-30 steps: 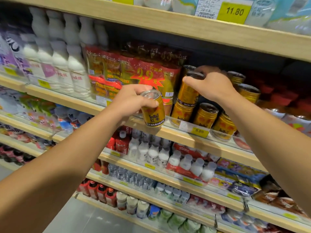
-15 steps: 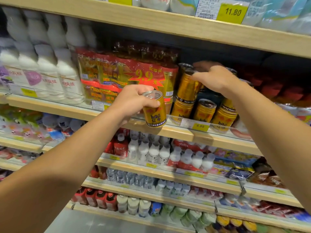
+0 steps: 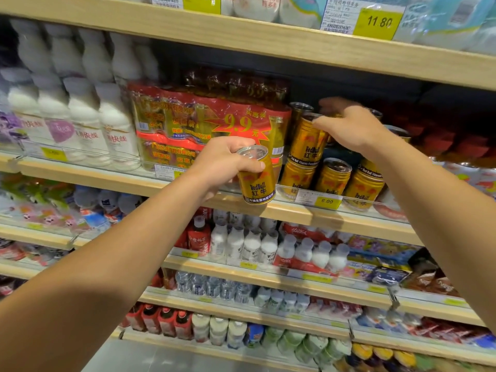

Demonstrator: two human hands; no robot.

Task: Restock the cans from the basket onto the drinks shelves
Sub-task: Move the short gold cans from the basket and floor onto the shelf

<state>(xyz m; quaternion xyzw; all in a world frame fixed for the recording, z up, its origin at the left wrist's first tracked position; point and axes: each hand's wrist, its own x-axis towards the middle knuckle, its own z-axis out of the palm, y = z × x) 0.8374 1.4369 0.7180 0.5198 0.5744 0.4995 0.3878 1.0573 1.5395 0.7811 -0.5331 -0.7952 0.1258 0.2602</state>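
Up at the drinks shelf (image 3: 292, 213), a gold can (image 3: 257, 175) is held in the left hand (image 3: 222, 162), the fingers wrapped around its upper body and the thumb laid across its front; the can is tilted slightly and is kept just in front of the shelf's wooden edge, to the left of the yellow 6.00 price tag (image 3: 327, 201). Farther right and deeper in, the right hand (image 3: 349, 127) is reached over the stacked gold cans (image 3: 332, 178), its fingers spread loosely, the thumb touching the top rim of an upper-tier can (image 3: 307, 140); whether anything is gripped cannot be told. A red shrink-wrapped multipack (image 3: 204, 130) is seen just left of the cans, with white bottles (image 3: 80, 114) beyond it at far left.
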